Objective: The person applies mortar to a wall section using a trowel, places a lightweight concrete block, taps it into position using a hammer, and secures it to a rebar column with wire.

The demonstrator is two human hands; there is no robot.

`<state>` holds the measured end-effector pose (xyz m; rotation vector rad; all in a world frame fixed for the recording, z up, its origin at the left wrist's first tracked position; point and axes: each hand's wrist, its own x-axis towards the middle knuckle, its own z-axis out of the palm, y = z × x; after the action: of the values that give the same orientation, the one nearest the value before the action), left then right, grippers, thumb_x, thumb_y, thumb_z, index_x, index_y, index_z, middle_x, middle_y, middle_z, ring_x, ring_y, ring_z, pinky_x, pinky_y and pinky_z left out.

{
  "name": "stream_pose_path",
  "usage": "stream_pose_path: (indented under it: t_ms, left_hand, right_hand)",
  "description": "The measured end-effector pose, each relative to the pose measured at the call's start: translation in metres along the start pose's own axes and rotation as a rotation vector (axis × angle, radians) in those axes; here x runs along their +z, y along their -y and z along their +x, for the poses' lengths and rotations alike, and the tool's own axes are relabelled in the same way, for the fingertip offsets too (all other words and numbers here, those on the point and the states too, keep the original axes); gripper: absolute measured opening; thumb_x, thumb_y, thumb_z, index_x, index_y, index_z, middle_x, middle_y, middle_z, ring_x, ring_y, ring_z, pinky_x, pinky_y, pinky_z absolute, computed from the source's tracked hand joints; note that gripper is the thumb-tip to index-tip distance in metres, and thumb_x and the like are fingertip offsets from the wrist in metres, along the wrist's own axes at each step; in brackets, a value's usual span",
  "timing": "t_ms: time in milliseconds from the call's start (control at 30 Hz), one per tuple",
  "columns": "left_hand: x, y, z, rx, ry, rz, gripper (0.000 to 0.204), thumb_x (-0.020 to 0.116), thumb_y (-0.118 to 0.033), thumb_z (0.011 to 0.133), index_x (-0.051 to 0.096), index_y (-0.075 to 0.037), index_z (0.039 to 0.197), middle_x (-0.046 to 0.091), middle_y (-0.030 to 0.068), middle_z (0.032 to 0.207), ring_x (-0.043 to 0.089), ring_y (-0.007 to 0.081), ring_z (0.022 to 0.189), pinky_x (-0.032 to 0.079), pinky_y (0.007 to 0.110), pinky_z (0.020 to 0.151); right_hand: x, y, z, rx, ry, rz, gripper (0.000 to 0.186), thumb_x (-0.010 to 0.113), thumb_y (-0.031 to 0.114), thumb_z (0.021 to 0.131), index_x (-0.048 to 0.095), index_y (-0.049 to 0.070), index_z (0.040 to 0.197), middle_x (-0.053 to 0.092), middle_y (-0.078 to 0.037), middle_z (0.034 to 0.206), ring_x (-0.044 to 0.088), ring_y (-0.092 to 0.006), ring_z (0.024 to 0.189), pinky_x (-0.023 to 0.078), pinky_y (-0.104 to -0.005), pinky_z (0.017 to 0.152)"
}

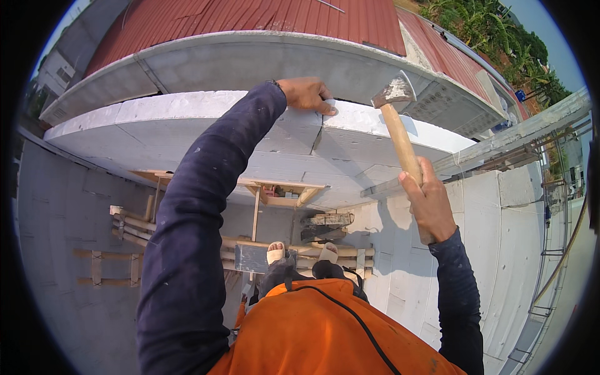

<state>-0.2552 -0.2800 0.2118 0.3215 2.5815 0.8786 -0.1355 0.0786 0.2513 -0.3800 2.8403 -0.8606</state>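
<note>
1. Clothing comes nearest you: an orange top (312,331), with dark sleeves reaching forward on both sides.
2. Your right hand (431,203) is wrapped round the wooden handle of a hatchet-like tool (403,140). Its metal head points up and away, raised clear of the white block wall (387,120).
3. Your left hand (306,95) is at the wall's top edge, fingers curled, fingertips touching just beside an upright seam (317,140) between blocks. Whether it pinches anything small, you cannot tell from this view.
4. For a clean tap, it would be wise to draw those fingertips well away from where the head would land, keep your grip firm but easy, and favour short, light blows; the block edge could chip.
5. Below, your sandalled feet (275,252) are on wooden poles (306,250). Balanced weight matters here, so avoid overreaching with a swing.
6. Beyond the wall, a grey wall (250,65) runs under a red metal roof (281,17), with green plants (494,37) at far right.
</note>
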Motion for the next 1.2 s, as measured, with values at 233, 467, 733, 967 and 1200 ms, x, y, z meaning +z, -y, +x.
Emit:
stream_pose_path:
  t_ms: [233, 467, 733, 967, 1200]
  left_hand:
    - [-0.003, -0.018, 0.004, 0.062, 0.011, 0.021, 0.051, 0.079, -0.046, 0.094, 0.079, -0.004, 0.123, 0.080, 0.0142, 0.104, 0.076, 0.0273, 0.095, 0.056, 0.036, 0.090]
    - [0.002, -0.003, -0.003, -0.033, -0.007, -0.019, 0.053, 0.079, -0.047, 0.093, 0.079, -0.004, 0.123, 0.080, 0.0151, 0.106, 0.076, 0.0284, 0.096, 0.057, 0.038, 0.089]
    - [-0.001, -0.004, 0.004, -0.003, -0.073, 0.091, 0.053, 0.078, -0.049, 0.094, 0.079, -0.005, 0.124, 0.080, 0.0134, 0.106, 0.076, 0.0277, 0.098, 0.057, 0.038, 0.088]
    - [0.000, -0.013, 0.007, 0.049, 0.013, -0.003, 0.057, 0.079, -0.052, 0.091, 0.079, -0.005, 0.124, 0.079, 0.0148, 0.110, 0.075, 0.0287, 0.099, 0.057, 0.038, 0.090]
    - [0.000, -0.006, 0.004, 0.006, 0.009, -0.005, 0.054, 0.079, -0.049, 0.092, 0.080, -0.006, 0.123, 0.079, 0.0150, 0.111, 0.074, 0.0285, 0.101, 0.056, 0.038, 0.090]
  right_hand:
    - [0.007, -0.074, -0.001, 0.038, -0.102, -0.015, 0.047, 0.058, 0.039, 0.106, 0.051, 0.002, 0.133, 0.066, -0.017, 0.079, 0.065, -0.0267, 0.063, 0.054, -0.0419, 0.065]
    - [-0.027, -0.005, 0.000, 0.156, -0.239, 0.232, 0.050, 0.057, 0.042, 0.106, 0.049, 0.001, 0.134, 0.069, -0.026, 0.086, 0.071, -0.0437, 0.078, 0.055, -0.0517, 0.076]
    - [-0.021, -0.024, 0.005, 0.020, -0.035, 0.005, 0.048, 0.059, 0.040, 0.107, 0.051, 0.002, 0.135, 0.070, -0.019, 0.084, 0.071, -0.0344, 0.073, 0.055, -0.0465, 0.071]
    - [0.021, -0.054, 0.011, -0.193, -0.027, -0.109, 0.039, 0.062, 0.035, 0.106, 0.052, 0.003, 0.128, 0.068, -0.021, 0.078, 0.070, -0.0401, 0.070, 0.053, -0.0497, 0.064]
    - [0.026, -0.024, 0.010, -0.255, -0.041, -0.039, 0.035, 0.064, 0.033, 0.105, 0.053, 0.005, 0.123, 0.067, -0.021, 0.073, 0.069, -0.0453, 0.071, 0.050, -0.0537, 0.062]
